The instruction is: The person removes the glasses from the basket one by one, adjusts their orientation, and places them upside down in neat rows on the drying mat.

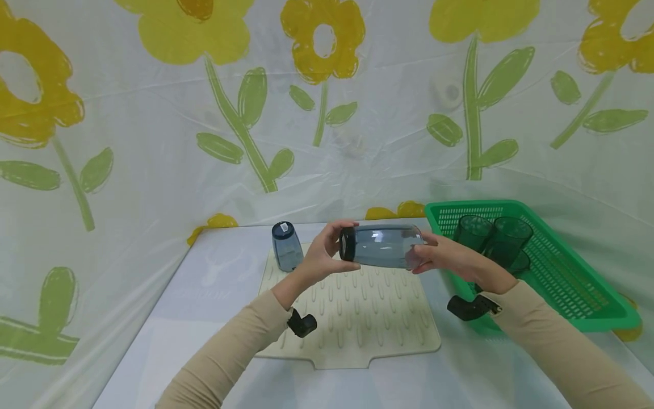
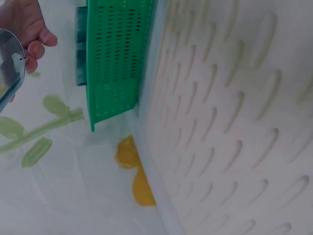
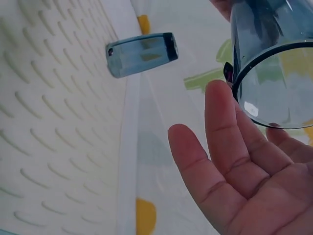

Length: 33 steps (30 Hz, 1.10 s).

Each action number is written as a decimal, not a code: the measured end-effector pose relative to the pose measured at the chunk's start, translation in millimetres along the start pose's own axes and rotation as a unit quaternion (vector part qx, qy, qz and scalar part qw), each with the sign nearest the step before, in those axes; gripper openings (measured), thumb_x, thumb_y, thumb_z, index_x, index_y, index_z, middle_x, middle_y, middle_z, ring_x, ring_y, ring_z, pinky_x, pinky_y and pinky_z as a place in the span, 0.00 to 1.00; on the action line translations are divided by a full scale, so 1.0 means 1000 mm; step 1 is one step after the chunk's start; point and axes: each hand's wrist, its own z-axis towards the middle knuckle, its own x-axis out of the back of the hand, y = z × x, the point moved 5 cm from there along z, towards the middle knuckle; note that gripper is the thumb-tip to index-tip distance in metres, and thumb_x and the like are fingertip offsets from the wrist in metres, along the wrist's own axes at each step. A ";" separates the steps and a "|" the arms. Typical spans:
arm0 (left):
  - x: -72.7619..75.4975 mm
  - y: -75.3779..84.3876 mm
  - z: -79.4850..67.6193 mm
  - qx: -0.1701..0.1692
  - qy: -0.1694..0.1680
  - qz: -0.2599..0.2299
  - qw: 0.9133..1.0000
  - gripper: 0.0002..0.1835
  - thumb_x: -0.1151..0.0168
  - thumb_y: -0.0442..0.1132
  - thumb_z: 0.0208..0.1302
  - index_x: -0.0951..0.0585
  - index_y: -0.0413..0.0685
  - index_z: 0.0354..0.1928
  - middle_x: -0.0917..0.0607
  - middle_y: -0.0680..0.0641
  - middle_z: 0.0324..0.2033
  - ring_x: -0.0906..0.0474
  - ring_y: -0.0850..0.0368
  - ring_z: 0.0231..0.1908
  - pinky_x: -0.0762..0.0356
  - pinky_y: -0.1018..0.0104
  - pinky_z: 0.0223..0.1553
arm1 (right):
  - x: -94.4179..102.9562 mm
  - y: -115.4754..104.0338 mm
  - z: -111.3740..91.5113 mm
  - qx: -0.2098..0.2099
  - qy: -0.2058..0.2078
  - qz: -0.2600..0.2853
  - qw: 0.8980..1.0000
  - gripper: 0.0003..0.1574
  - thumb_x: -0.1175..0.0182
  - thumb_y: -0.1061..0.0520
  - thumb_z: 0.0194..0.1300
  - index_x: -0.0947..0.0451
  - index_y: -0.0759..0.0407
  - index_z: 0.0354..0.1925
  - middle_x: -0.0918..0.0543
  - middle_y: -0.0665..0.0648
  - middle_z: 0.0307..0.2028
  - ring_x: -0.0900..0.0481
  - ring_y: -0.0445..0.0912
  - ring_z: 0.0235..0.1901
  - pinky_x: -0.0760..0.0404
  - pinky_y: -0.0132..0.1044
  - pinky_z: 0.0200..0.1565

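Observation:
Above the mat, a blue-tinted drinking glass (image 1: 383,246) lies sideways between both hands, its thick dark base to the left and its open mouth to the right. My left hand (image 1: 327,250) grips the base end, thumb below and fingers above. At the mouth end, my right hand (image 1: 443,255) holds the rim between thumb and fingers; the right wrist view shows fingertips (image 3: 218,98) at the rim of the glass (image 3: 274,54). A second blue glass (image 1: 288,250) stands upside down on the cream ridged drying mat (image 1: 352,318), a small label on its base.
A green plastic basket (image 1: 577,278) stands to the right of the mat, with several dark-looking glasses (image 1: 506,236) at its back left. The white table (image 1: 204,295) meets a flower-printed curtain (image 1: 357,113) behind and at both sides.

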 end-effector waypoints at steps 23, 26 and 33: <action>0.012 0.001 0.009 0.108 0.076 -0.070 0.989 0.41 0.31 0.31 0.43 0.38 0.31 0.61 0.27 0.47 0.50 0.26 0.63 0.44 0.26 0.70 0.44 | 0.027 0.011 -0.009 0.050 0.114 -0.190 0.974 0.43 0.44 0.50 0.64 0.52 0.60 0.69 0.34 0.66 0.59 0.31 0.59 0.55 0.27 0.52 0.51; 0.015 -0.003 0.010 0.126 0.086 -0.065 0.986 0.39 0.34 0.28 0.43 0.37 0.32 0.62 0.28 0.43 0.52 0.27 0.62 0.45 0.26 0.68 0.46 | 0.034 0.011 -0.015 0.055 0.135 -0.217 0.965 0.44 0.43 0.50 0.63 0.51 0.60 0.69 0.33 0.65 0.59 0.31 0.58 0.54 0.26 0.49 0.49; 0.023 -0.013 0.012 0.159 0.093 -0.033 0.982 0.36 0.37 0.26 0.47 0.36 0.38 0.62 0.30 0.39 0.55 0.29 0.58 0.50 0.28 0.64 0.50 | 0.049 0.012 -0.030 0.059 0.165 -0.283 0.943 0.46 0.40 0.50 0.61 0.50 0.64 0.68 0.34 0.68 0.58 0.32 0.61 0.54 0.30 0.55 0.51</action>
